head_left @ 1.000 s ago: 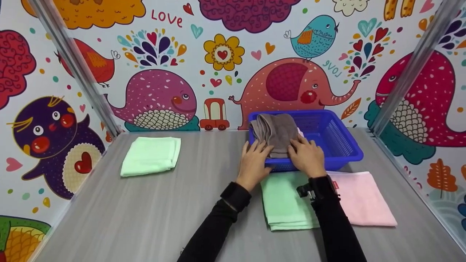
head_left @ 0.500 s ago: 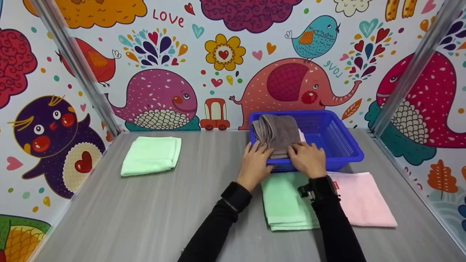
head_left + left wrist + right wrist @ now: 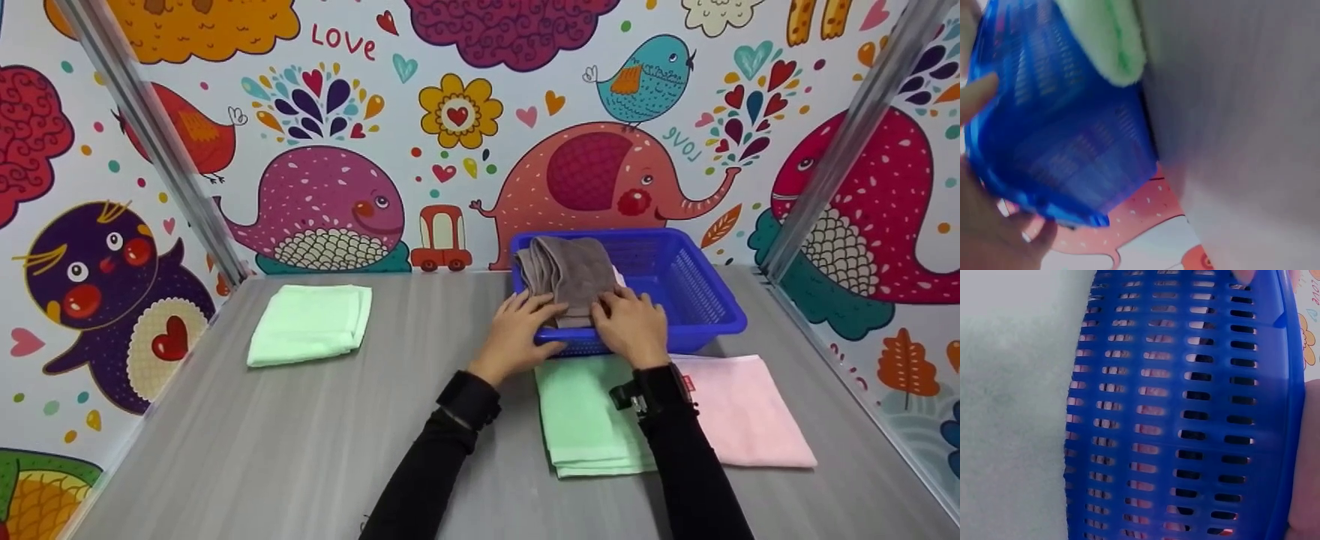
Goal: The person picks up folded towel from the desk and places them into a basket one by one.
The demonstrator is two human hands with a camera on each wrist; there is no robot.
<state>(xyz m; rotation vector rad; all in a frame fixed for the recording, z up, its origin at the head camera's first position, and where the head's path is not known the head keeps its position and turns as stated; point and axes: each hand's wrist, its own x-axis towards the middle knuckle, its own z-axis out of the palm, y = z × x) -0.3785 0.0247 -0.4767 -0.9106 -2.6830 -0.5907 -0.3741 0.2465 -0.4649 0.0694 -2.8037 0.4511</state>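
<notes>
The grey towel point(image 3: 568, 277) lies in the blue basket point(image 3: 697, 300), just beyond both hands. The left hand point(image 3: 517, 336) presses its near left edge with straight fingers; the right hand point(image 3: 632, 328) presses its right edge likewise.

A towel point(image 3: 570, 274) lies in the basket point(image 3: 697, 300), behind two folded towels point(image 3: 585, 420).
</notes>
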